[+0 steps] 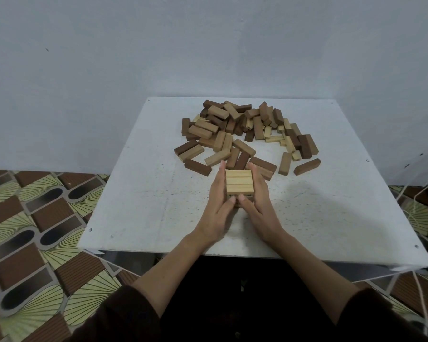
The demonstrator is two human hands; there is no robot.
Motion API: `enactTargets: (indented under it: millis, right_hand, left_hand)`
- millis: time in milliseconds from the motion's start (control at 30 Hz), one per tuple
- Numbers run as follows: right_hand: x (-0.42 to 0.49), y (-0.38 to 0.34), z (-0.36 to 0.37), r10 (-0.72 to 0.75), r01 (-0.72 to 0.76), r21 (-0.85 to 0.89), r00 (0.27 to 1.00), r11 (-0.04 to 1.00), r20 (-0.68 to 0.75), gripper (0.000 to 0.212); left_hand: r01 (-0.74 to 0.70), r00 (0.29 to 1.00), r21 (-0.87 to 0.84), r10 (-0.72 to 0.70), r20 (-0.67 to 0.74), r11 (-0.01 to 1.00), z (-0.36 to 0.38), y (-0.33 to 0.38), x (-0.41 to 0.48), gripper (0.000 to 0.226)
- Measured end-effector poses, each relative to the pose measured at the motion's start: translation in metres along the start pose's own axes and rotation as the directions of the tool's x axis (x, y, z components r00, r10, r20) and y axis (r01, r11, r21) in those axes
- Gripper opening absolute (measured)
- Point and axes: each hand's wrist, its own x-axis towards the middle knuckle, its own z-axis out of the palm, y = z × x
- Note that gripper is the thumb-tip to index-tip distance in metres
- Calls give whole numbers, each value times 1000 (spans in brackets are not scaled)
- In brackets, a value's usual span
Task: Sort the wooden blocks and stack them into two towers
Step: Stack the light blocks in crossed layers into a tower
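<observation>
While the left hand point(219, 208) and right hand point(257, 206) press the sides of the light-block tower point(239, 180) at mid bench point(146, 193), I log each grip as wide: fingers straight, thumbs on the near face. The mixed block pile point(245, 129) lies just behind, its nearest dark blocks at the fingertips. Open bench surface runs left, right and toward the near edge. A patterned floor mat point(35, 218) lies beyond the left edge.

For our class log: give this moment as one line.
light tower: started | left hand: presses tower | right hand: presses tower | pile: unsorted
</observation>
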Motion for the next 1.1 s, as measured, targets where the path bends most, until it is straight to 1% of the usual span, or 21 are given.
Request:
enactTargets:
  millis: [100,200,333,500,833,1100]
  right_hand:
    - [0,0,0,3,-3,3,1000,1000,1,80]
    - [-1,-1,-1,3,-3,20,1000,1000,13,81]
    - [-2,0,-2,-2,2,22,1000,1000,20,81]
    - [-1,-1,-1,2,-3,21,1000,1000,23,80]
    - [-2,-2,-1,-8,8,10,1000,1000,0,76]
    - [-3,-2,-1,-24,24,-3,1000,1000,3,75]
  left_hand:
    - [59,998,3,-59,-30,998,3,2,2,66]
    - [34,999,0,-34,-24,999,3,1,3,68]
    - [63,998,-17,-63,-1,998,4,1,3,67]
    - [49,998,14,-49,-25,999,4,3,3,62]
    - [11,1000,44,-11,-19,999,6,5,3,60]
    - [12,1000,48,-11,-24,999,6,0,3,62]
